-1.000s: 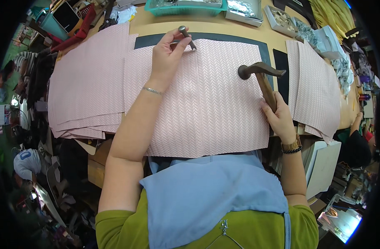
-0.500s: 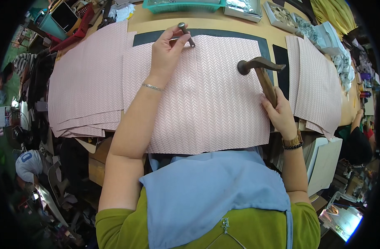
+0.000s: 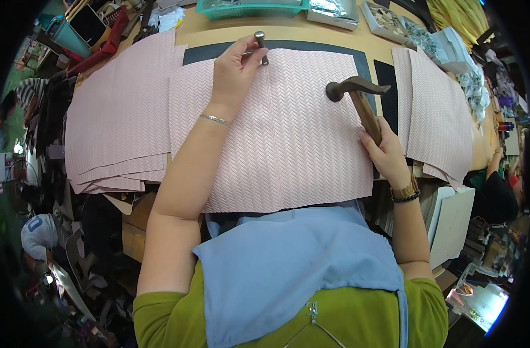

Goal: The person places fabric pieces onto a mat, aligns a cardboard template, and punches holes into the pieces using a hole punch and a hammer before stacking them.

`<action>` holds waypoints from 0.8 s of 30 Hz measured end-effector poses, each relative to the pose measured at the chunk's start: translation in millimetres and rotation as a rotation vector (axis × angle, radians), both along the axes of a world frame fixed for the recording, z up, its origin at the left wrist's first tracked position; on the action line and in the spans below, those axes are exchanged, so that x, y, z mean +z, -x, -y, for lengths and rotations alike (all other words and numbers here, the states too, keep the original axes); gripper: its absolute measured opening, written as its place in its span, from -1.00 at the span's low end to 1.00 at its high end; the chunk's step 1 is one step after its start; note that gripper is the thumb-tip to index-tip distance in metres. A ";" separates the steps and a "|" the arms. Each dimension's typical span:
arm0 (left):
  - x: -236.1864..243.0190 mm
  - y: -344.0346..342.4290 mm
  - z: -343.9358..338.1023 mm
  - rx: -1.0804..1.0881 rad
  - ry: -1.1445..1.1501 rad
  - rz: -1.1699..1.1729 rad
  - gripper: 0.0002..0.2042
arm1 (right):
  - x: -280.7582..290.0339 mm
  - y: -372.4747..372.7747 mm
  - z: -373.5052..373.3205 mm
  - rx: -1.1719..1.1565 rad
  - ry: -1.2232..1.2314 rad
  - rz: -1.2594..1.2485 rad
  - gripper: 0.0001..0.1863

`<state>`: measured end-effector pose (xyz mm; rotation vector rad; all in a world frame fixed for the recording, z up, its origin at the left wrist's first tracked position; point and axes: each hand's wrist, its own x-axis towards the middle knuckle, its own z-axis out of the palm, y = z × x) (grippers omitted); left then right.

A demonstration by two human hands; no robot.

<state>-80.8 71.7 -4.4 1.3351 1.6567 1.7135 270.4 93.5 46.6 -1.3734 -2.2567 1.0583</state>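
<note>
My left hand [image 3: 237, 68] pinches a short metal punch [image 3: 261, 42] by its shaft. The punch stands nearly upright, its lower tip on or just above the pale pink woven-pattern sheet [image 3: 311, 145], close to the far end of a seam running down the sheet's middle. My right hand [image 3: 386, 152] is closed round the wooden handle of a hammer [image 3: 362, 93]. Its dark metal head hangs over the right part of the sheet, to the right of the punch and apart from it. Beneath the sheet lies a dark board [image 3: 212, 52], showing along the far and right edges.
Stacked pink sheets lie to the left [image 3: 120, 110] and to the right [image 3: 441, 110]. Along the table's far side are a teal basket [image 3: 250, 8], a box of small packets [image 3: 332, 13] and a white box [image 3: 383, 22]. A person's arm [image 3: 495, 162] shows at the far right.
The punch has turned from a slant to nearly upright in my left hand. The hammer shifts slightly left in the picture, along with the whole scene, still held clear of the punch.
</note>
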 end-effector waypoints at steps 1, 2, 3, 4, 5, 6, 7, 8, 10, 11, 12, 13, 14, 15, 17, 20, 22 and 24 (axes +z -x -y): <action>0.4 1.1 -0.3 0.007 0.003 -0.016 -0.69 | 0.0 0.3 -0.5 -0.003 0.009 -0.007 -0.63; 1.1 2.0 0.0 0.014 0.005 -0.033 -0.69 | 0.8 -0.8 -1.8 -0.003 0.004 -0.009 -0.63; 0.1 2.5 -0.3 0.014 -0.003 -0.035 -0.69 | 2.6 -3.3 -5.2 0.007 0.059 -0.018 -0.61; -0.4 2.7 -0.2 0.004 -0.009 -0.056 -0.70 | 5.9 -3.5 -8.2 0.018 0.114 -0.029 -0.60; -0.2 2.9 -0.2 -0.005 -0.016 -0.078 -0.71 | 10.9 -1.0 -11.2 0.019 0.103 -0.033 -0.60; 1.1 1.5 -0.5 -0.007 -0.027 -0.083 -0.71 | 18.8 3.1 -14.6 0.037 0.112 -0.037 -0.58; 3.1 -0.5 0.0 -0.017 -0.019 -0.075 -0.72 | 27.8 8.3 -18.1 0.053 0.118 -0.042 -0.57; 5.5 -2.5 0.3 -0.026 -0.012 -0.069 -0.73 | 38.6 15.4 -21.8 0.047 0.104 -0.050 -0.57; 4.3 -1.9 1.4 -0.025 -0.024 -0.071 -0.72 | 63.3 35.8 -29.9 0.152 0.042 -0.074 -0.64; 2.9 -1.4 2.6 -0.020 -0.023 -0.065 -0.72 | 74.8 45.4 -34.5 0.152 0.029 -0.083 -0.64; 3.5 -2.4 4.0 -0.027 -0.026 -0.056 -0.72 | 86.0 55.2 -40.2 0.210 -0.035 -0.155 -0.68; 4.7 -3.3 4.8 -0.028 -0.038 -0.064 -0.72 | 97.2 65.2 -43.1 0.268 -0.100 -0.227 -0.72; 5.3 -4.3 5.1 -0.031 -0.046 -0.066 -0.72 | 108.4 77.2 -42.2 0.269 -0.154 -0.379 -0.74; 5.4 -4.9 5.0 -0.035 -0.054 -0.067 -0.72 | 118.0 88.7 -40.4 0.269 -0.207 -0.528 -0.76; 6.4 -5.7 4.8 -0.037 -0.065 -0.067 -0.72 | 124.7 107.8 -39.8 0.283 -0.298 -0.647 -0.74; 7.2 -7.0 4.0 -0.044 -0.061 -0.062 -0.73 | 103.2 124.6 -36.1 0.323 -0.184 -0.847 -0.75; 5.9 -6.5 1.8 -0.032 -0.064 -0.074 -0.78 | 80.0 124.0 -45.2 0.412 -0.292 -0.234 -0.74; 3.9 -4.7 2.2 -0.055 -0.049 -0.091 -0.79 | 74.7 118.6 -43.1 0.419 -0.233 0.018 -0.72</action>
